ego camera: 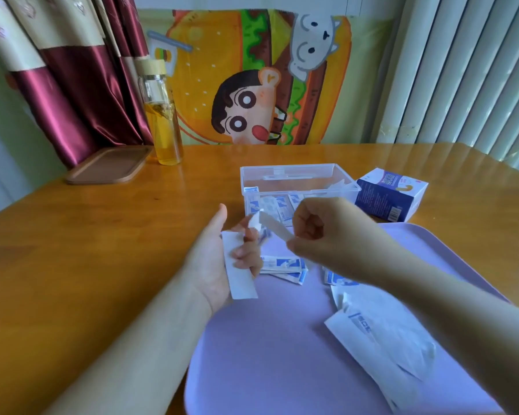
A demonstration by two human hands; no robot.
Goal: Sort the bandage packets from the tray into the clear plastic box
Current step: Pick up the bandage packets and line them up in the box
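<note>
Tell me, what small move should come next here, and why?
Probably the right hand should carry its pinched white strip forward and drop it into the clear plastic box. The box stands open just beyond the hands and already holds sorted packets, while the left hand grips a second strip and loose packets lie on the tray.

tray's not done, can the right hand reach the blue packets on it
Probably, once freed: the blue packets lie uncovered on the tray below the right hand, which pinches a white strip.
</note>
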